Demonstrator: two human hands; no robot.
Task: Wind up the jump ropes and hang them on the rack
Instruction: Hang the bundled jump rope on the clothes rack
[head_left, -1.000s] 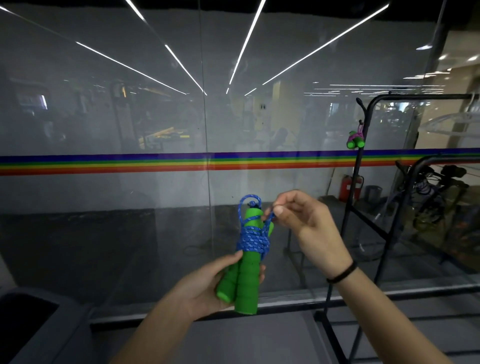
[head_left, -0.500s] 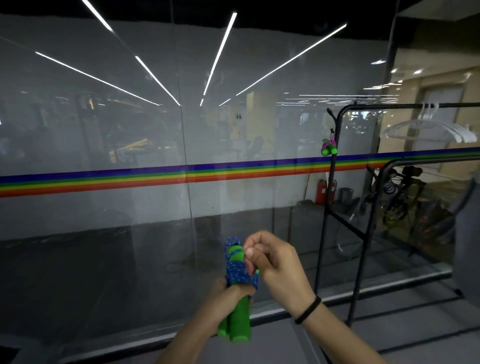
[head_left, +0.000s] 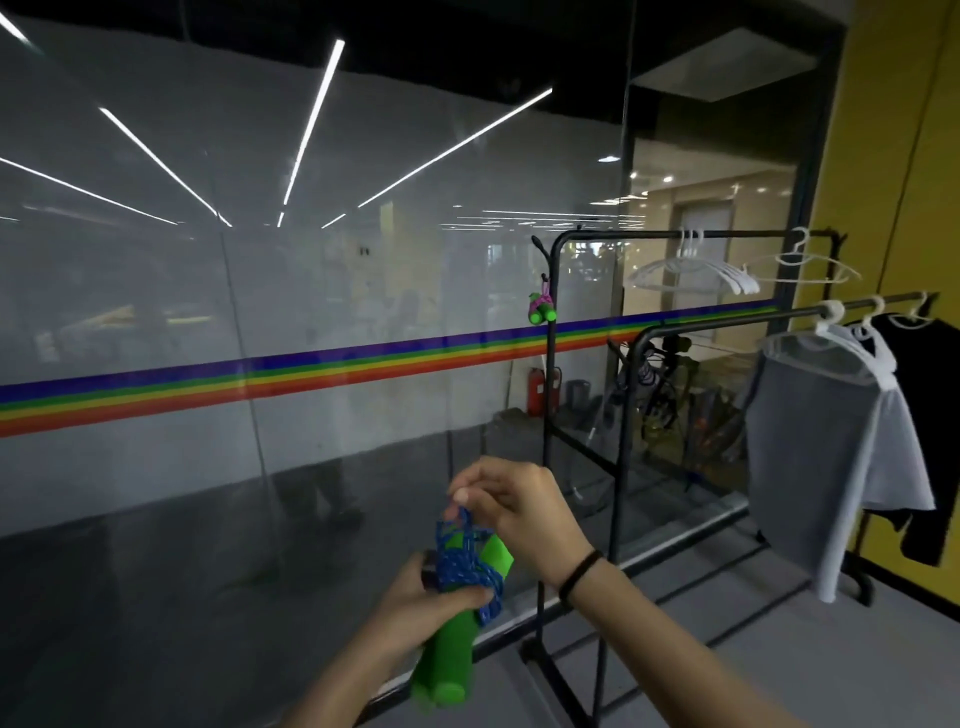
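Note:
A jump rope (head_left: 457, 613) with two green foam handles and blue cord wound around them sits low in the middle of the head view. My left hand (head_left: 415, 605) grips the handles just below the wound cord. My right hand (head_left: 511, 506) pinches the blue loop at the top of the bundle. A black metal rack (head_left: 551, 415) stands to the right. A second wound rope (head_left: 541, 309), with green handles and pink cord, hangs on a hook on the rack's left post.
A glass wall with a rainbow stripe (head_left: 311, 371) runs straight ahead. White hangers (head_left: 691, 270) hang on the rack's top bar. A nearer rail carries a grey shirt (head_left: 826, 441) and a black garment (head_left: 930, 415) at the right. A yellow wall (head_left: 904, 156) stands at the far right.
My view has swung to the right, bringing the rack and the hanging clothes in. Both hands and the blue rope now sit lower in the view, and the bundle is tilted.

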